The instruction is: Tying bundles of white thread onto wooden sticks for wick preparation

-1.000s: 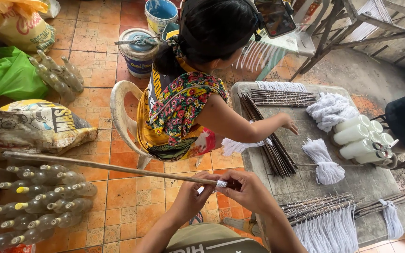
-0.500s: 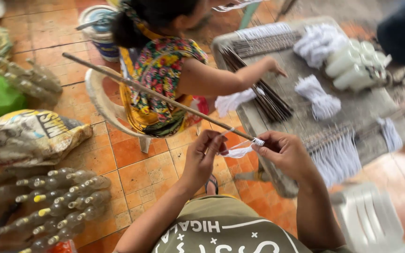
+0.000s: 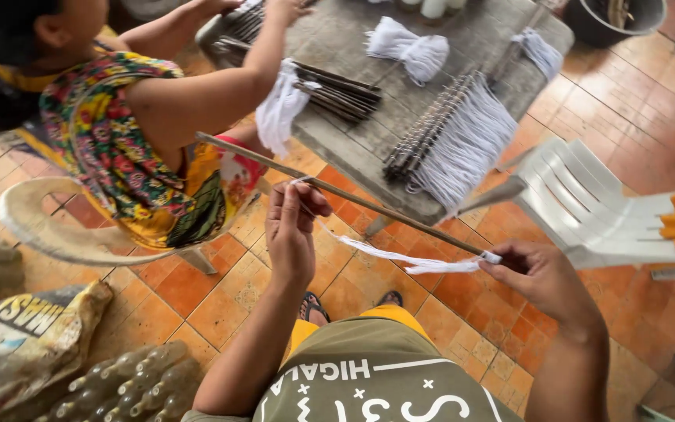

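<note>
My left hand (image 3: 294,228) pinches one end of a white cord (image 3: 400,258) against a long thin wooden stick (image 3: 337,191). My right hand (image 3: 542,280) grips the stick's near end, where the cord's other end is wound on. The cord sags between the two hands. The stick runs from my right hand up and left, toward a seated person in a flowered top (image 3: 119,133), whose arm reaches over to the table.
A grey table (image 3: 462,47) holds dark sticks (image 3: 337,86), sticks hung with white cords (image 3: 455,141) and white cord bundles (image 3: 409,48). A white plastic chair (image 3: 595,207) stands at right. A printed sack (image 3: 17,344) and plastic bottles (image 3: 126,383) lie at lower left on the tiled floor.
The view has swung right and closer. My hands have drawn apart along the stick, stretching the white cord out between them. The seated person keeps reaching over the table.
</note>
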